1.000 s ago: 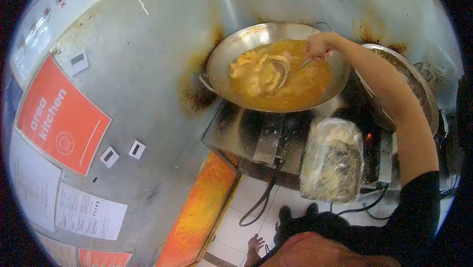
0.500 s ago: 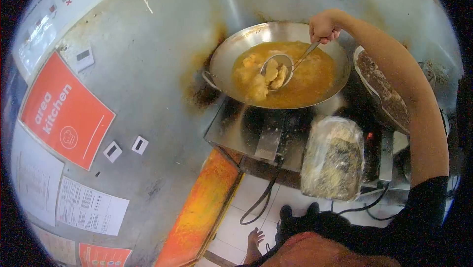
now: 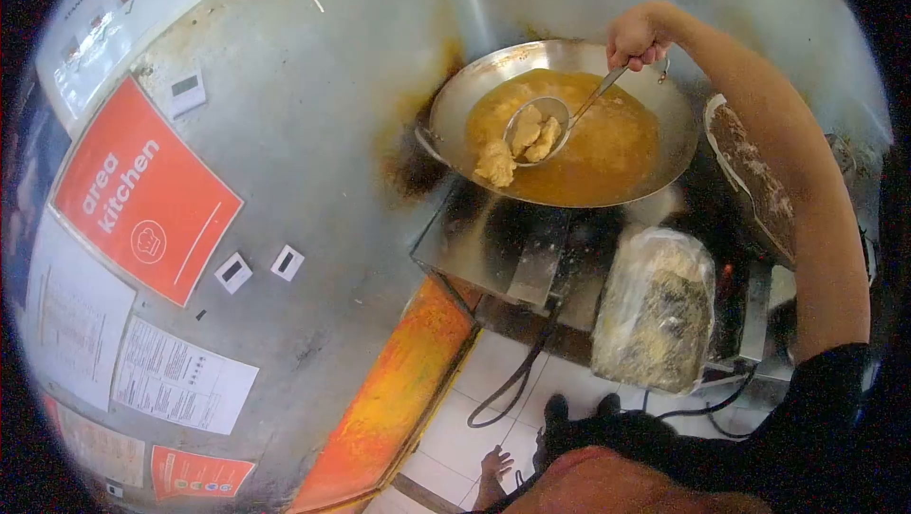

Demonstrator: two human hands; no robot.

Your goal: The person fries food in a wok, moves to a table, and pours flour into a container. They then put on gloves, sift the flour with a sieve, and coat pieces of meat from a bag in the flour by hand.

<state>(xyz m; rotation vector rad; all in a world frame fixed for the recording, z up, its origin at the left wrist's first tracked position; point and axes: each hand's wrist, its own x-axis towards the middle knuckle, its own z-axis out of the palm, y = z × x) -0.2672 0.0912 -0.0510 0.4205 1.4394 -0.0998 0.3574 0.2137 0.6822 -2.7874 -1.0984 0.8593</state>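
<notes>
The orange sign [image 3: 147, 191] on the wall reads "area kitchen" beside a chef's-hat symbol. A poster [image 3: 133, 13] above says "STANDAR KELAYAKAN", with red crosses; the white sheet [image 3: 185, 376] has print too small to read.

Before you, the wok [image 3: 676, 134] sits far back on the stove [image 3: 455, 239], the ladle [image 3: 596, 94] over it holding food pieces [image 3: 537, 134]. Nearer and right lies the package [image 3: 655, 310]; farther right, a second pan [image 3: 750, 158]; left, the wall sign [image 3: 147, 191].
</notes>
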